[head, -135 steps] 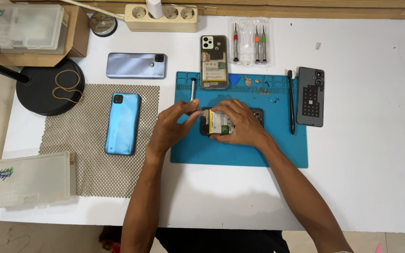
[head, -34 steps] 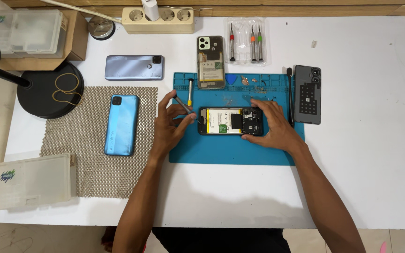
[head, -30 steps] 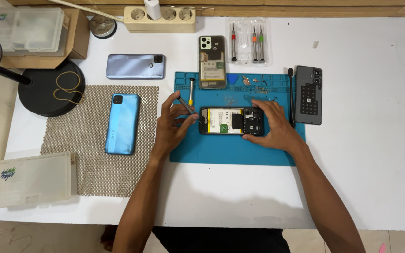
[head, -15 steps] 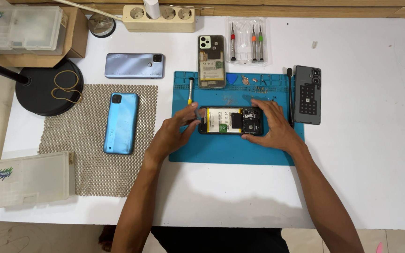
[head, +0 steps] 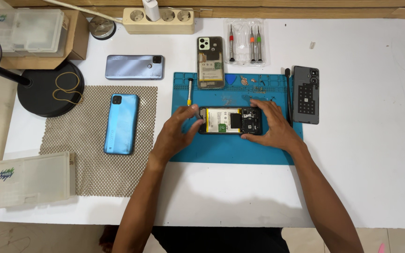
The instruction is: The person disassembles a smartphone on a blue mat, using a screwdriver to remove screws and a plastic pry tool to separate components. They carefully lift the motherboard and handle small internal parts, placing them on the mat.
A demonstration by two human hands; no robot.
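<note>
Steadying an opened phone point(head: 229, 121) on the blue mat point(head: 230, 150), right hand point(head: 272, 126) spread flat over its end, left hand point(head: 176, 136) pinching at the other edge.

matt blue rubbery mat point(head: 230, 152), coarse woven beige mesh point(head: 94, 154), glossy blue plastic phone point(head: 121, 123).

Opened phone point(head: 230, 121) on mat point(head: 230, 150), between hands.

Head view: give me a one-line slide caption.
Both hands, left and right, steady an opened phone on a blue repair mat.
</note>
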